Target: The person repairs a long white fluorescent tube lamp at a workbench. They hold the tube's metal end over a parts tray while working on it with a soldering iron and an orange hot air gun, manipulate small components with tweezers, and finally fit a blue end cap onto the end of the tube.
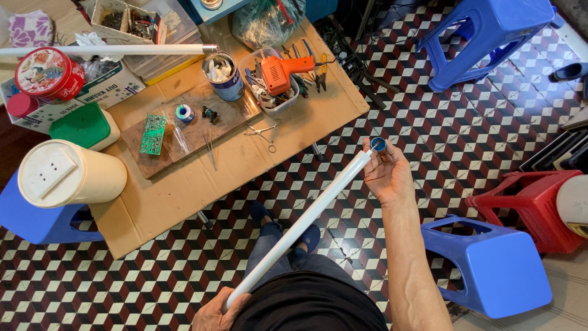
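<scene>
Leftmost, a cream canister (64, 175) sits on the cardboard-topped table (184, 184), then a green circuit board (153, 133), a tin can (223, 75) and an orange glue gun (283, 70). Below, my left hand (215, 312) wraps shut around the near end of the white tube (300, 224), which slants up across my lap. My right hand (387, 175) pinches a blue end cap (378, 144) at the tube's far tip. Blue stools (493, 266) and a red stool (539, 205) crowd the right.

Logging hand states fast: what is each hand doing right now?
Left hand: closed around the near end of the white tube.
Right hand: fingers pinching the blue end cap at the tube's far end.
</scene>
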